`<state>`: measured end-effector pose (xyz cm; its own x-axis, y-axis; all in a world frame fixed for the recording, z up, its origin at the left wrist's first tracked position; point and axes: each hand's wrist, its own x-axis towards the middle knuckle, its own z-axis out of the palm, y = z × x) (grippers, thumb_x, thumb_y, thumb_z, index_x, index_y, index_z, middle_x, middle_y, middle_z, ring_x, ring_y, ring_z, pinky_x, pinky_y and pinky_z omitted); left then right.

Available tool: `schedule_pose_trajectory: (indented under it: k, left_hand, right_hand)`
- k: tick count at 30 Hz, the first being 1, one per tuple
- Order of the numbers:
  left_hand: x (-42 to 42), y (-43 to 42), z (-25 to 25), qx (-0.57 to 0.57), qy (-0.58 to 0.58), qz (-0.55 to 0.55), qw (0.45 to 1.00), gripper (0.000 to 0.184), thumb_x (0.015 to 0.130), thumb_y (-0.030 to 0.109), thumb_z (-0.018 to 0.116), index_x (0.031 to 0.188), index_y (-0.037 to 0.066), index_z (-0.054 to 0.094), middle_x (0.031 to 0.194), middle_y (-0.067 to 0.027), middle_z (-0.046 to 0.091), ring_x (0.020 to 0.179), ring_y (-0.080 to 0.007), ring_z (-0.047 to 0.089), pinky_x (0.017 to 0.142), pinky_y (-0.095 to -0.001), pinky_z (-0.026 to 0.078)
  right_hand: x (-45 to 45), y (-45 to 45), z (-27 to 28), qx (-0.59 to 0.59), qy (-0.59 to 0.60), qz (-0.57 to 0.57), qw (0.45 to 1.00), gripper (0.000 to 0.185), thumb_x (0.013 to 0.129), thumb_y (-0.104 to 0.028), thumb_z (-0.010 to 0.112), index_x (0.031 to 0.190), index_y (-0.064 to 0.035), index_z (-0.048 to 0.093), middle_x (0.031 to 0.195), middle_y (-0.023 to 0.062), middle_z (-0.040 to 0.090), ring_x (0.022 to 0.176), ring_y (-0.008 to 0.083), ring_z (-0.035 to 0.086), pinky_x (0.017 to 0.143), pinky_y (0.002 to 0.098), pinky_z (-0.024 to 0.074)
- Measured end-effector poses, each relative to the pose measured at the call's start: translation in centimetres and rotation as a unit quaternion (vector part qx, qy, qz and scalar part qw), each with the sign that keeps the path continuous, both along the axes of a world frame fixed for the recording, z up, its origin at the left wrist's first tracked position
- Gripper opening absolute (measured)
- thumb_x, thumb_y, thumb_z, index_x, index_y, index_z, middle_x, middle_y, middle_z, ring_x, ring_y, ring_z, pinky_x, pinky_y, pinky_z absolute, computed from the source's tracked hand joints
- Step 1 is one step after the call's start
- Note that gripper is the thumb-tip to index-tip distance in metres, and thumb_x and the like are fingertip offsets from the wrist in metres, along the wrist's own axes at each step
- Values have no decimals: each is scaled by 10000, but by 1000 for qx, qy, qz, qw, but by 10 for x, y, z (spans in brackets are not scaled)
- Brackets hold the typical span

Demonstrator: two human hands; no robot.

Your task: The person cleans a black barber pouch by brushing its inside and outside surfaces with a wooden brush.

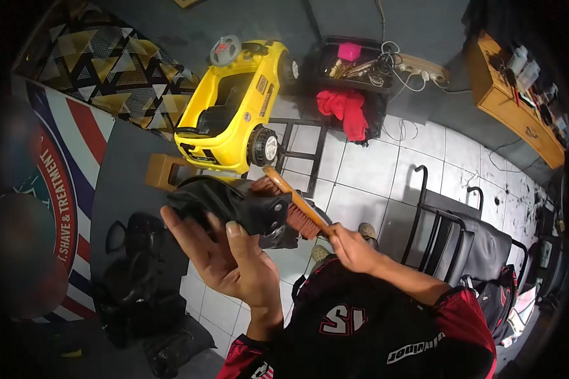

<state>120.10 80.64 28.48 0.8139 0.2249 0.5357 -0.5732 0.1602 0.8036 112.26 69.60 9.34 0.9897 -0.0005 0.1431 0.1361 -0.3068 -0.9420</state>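
My left hand (243, 265) holds up a black leather item (231, 203), possibly a pouch, with metal snaps at its right end. The thumb rests against its near side, and the other fingers reach up behind and under it. My right hand (354, 247) grips the handle end of a wooden brush (300, 203) with reddish-brown bristles. The bristles face the leather's right end and appear to touch it. The hidden side of the leather item and some of my left fingertips cannot be made out.
Beyond my hands stand a yellow toy car (224, 117), a black bin (354, 79) with cables and a red cloth (344, 114). A black chair (471, 243) is at right, below a wooden cabinet (518, 104). Dark bags (139, 278) lie at left.
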Motion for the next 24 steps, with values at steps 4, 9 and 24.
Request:
schedule_pose_trajectory:
  k: [4, 9, 24]
  left_hand:
    - [-1, 15, 3, -4, -30, 12, 999, 598, 826, -112, 417, 1376, -11, 204, 1367, -168, 343, 1117, -118, 476, 720, -136, 456]
    - [0, 20, -6, -6, -35, 64, 997, 634, 812, -114, 416, 1388, 8, 181, 1401, -149, 292, 1099, -103, 477, 633, -97, 423]
    - [-63, 40, -130, 65, 310, -282, 906, 645, 868, -114, 340, 1403, 22, 6, 1384, -142, 317, 1057, -81, 456, 822, -159, 348]
  right_hand:
    - [-10, -27, -140, -212, 109, -8, 971, 219, 897, -204, 427, 894, 14, 417, 632, 236, 564, 546, 401, 564, 511, 477, 458]
    - [-68, -86, -299, -456, 146, 193, 856, 160, 737, -191, 548, 808, -70, 626, 736, 136, 640, 661, 251, 639, 550, 370, 503]
    - [41, 37, 16, -43, 11, -56, 997, 361, 668, -98, 656, 929, 3, 427, 726, 215, 546, 718, 418, 566, 598, 416, 449]
